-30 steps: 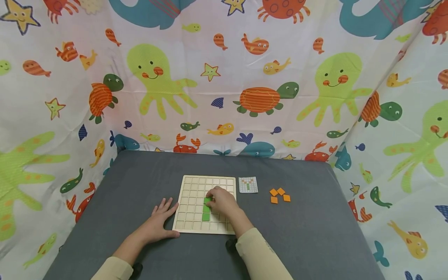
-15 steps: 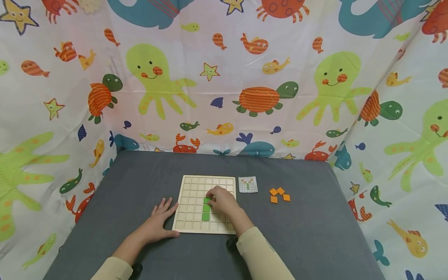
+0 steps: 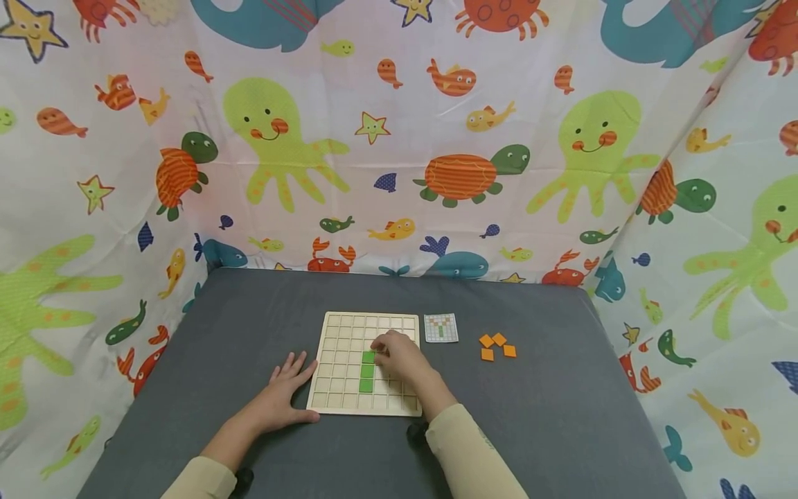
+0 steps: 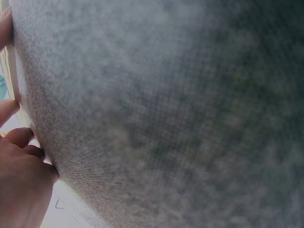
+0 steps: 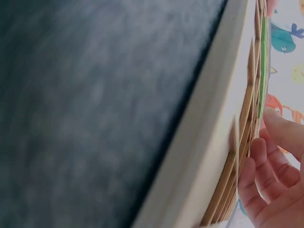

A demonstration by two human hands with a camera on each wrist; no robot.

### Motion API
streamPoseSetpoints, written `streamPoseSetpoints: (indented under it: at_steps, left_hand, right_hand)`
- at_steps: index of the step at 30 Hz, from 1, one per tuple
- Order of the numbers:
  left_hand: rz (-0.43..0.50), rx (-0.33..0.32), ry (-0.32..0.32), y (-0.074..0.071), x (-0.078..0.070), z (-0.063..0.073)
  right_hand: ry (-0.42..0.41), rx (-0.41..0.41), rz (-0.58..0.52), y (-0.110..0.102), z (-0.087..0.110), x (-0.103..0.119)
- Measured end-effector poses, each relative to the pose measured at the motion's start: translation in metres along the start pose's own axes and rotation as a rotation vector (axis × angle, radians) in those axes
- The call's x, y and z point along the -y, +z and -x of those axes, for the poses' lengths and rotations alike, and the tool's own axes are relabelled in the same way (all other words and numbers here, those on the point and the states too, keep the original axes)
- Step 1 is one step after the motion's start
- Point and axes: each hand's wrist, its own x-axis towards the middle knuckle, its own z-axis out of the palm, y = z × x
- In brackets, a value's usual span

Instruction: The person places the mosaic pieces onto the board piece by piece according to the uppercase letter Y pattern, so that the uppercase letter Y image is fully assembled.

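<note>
A wooden grid board (image 3: 337, 346) lies on the grey table. Green square tiles (image 3: 366, 378) fill a short column in its middle. The left hand (image 3: 280, 397) rests at the board's left edge, fingers spread, the thumb by the near corner; in the left wrist view this hand (image 4: 21, 175) touches the board's side. Over the board, just right of the topmost green tile, is the right hand (image 3: 402, 357), its fingers bent. From the right wrist camera, the right hand (image 5: 278, 166) has loosely curved fingers close to the board, and no tile shows between them.
A small pattern card (image 3: 440, 328) lies right of the board, near its far corner. Several orange square tiles (image 3: 488, 354) are grouped further right on the grey cloth (image 3: 548, 416). A curtain (image 3: 386, 229) printed with sea animals stands behind the table.
The right hand has shifted slightly right, off the topmost green tile, and more of that tile shows. The left hand and the orange tiles have stayed in place.
</note>
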Motion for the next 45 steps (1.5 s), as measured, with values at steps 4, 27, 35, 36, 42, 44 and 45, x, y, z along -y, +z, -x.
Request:
streamPoseSetpoints:
  at_steps: [4,27,35,36,42,44,45]
  left_hand:
    - [0.011,-0.001,0.001,0.0,-0.001,0.0]
    - [0.034,0.011,-0.001,0.0,0.0,0.0]
    - [0.027,0.016,-0.006,-0.001,0.0,0.0]
    - [0.027,0.016,-0.003,-0.002,0.0,0.0]
    - [0.025,0.012,-0.001,-0.003,-0.003,0.001]
    - [0.027,0.013,-0.005,-0.004,-0.004,0.002]
    - [0.024,0.014,-0.009,-0.004,-0.005,0.002]
  right_hand:
    - [-0.009,-0.026,-0.04,-0.008,0.006,-0.007]
    - [0.015,-0.258,-0.032,-0.056,0.044,-0.044]
    - [0.049,-0.356,-0.038,-0.067,0.059,-0.061]
    - [0.06,-0.358,-0.041,-0.068,0.061,-0.063]
    - [0.124,-0.375,-0.06,-0.078,0.073,-0.079]
    - [0.137,-0.382,-0.072,-0.082,0.077,-0.085]
    - [0.143,-0.384,-0.083,-0.083,0.079,-0.088]
